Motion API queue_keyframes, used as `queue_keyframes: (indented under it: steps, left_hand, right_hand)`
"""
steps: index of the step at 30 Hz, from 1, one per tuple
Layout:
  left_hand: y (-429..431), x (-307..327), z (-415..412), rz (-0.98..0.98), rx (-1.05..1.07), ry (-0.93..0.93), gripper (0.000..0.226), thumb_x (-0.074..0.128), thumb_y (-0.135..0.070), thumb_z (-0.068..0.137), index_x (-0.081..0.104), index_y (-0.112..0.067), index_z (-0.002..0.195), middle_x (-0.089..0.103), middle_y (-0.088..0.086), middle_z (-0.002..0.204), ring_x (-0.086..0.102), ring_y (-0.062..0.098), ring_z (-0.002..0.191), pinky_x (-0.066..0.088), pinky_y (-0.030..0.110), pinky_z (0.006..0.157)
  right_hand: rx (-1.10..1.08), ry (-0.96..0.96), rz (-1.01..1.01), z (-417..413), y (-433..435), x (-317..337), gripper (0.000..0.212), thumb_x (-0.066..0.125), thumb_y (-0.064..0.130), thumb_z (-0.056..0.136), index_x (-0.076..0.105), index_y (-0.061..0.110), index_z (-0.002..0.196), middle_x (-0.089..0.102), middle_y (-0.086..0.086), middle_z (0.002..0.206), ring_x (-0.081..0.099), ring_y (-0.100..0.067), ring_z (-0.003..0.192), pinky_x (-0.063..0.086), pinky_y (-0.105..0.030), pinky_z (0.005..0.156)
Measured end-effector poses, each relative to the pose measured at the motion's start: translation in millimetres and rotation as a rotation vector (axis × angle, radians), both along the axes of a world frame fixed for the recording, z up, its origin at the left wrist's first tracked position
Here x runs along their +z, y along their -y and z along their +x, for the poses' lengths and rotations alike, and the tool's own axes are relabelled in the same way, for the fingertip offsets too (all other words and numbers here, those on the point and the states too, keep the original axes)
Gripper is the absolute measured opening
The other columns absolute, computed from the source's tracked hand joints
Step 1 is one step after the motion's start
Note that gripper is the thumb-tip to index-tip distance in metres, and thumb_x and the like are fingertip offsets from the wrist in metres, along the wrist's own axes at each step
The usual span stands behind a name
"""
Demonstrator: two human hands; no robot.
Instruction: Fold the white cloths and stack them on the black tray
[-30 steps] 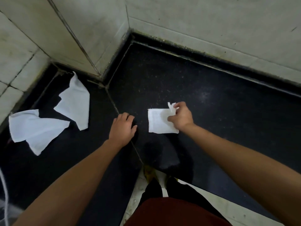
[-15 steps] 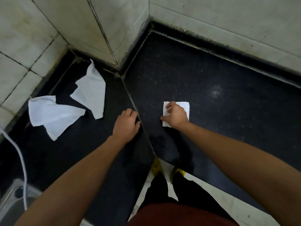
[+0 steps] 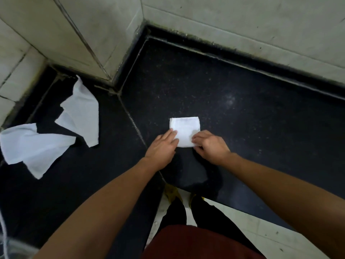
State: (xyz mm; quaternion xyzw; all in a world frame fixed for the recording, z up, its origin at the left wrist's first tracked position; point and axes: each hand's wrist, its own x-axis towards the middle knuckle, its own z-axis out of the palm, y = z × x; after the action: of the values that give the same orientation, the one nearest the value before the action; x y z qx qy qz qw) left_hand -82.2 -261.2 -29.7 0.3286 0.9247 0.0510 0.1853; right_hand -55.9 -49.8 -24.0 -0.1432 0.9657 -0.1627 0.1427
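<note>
Head | folded cloth [image 3: 184,130] ×1 | loose cloths [image 3: 82,116] [image 3: 35,148] ×2 | left hand [image 3: 162,148] flat | right hand [image 3: 211,146] pinching

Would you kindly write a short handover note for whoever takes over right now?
Left hand: straight fingers rest on the left edge of the folded cloth.
Right hand: bent fingers on its near right corner; pinching unclear.
Done: one cloth folded, lying on the black surface.
Left: two loose cloths at far left need folding and stacking. I cannot make out a tray.
</note>
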Motion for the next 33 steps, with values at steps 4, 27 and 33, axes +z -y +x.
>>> queue_keyframes:
  steps: [4, 27, 33]
  left_hand:
    - [0, -3, -3, -0.007, -0.023, 0.003, 0.038, 0.044, -0.023, 0.098, 0.046, -0.012, 0.134, 0.021, 0.009, 0.158, 0.013, 0.024, 0.147, 0.026, 0.037, 0.11]
    - [-23, 31, -15, 0.255, 0.206, -0.259, 0.011, 0.058, -0.014, 0.088, 0.063, -0.008, 0.094, 0.066, 0.007, 0.082, 0.06, 0.026, 0.072, 0.045, 0.035, 0.062]
    - [-25, 68, -34, 0.169, 0.016, -0.424, 0.012, 0.058, -0.02, 0.089, 0.064, -0.011, 0.094, 0.062, 0.005, 0.082, 0.057, 0.024, 0.071, 0.044, 0.036, 0.062]
  right_hand:
    - [0.07, -0.077, 0.02, 6, -9, -7, 0.028, 0.074, 0.021, 0.079, 0.07, 0.009, 0.103, 0.065, -0.003, 0.113, 0.06, -0.026, 0.108, 0.057, -0.038, 0.064]
    - [-0.109, -0.224, -0.225, -12, -34, 23, 0.019, 0.071, 0.014, 0.083, 0.071, 0.013, 0.102, 0.068, -0.002, 0.093, 0.064, -0.021, 0.077, 0.055, -0.036, 0.067]
    - [0.02, -0.578, 0.063, -18, -50, 52, 0.011, 0.068, 0.029, 0.087, 0.072, 0.019, 0.091, 0.066, 0.002, 0.087, 0.06, -0.022, 0.079, 0.046, -0.031, 0.056]
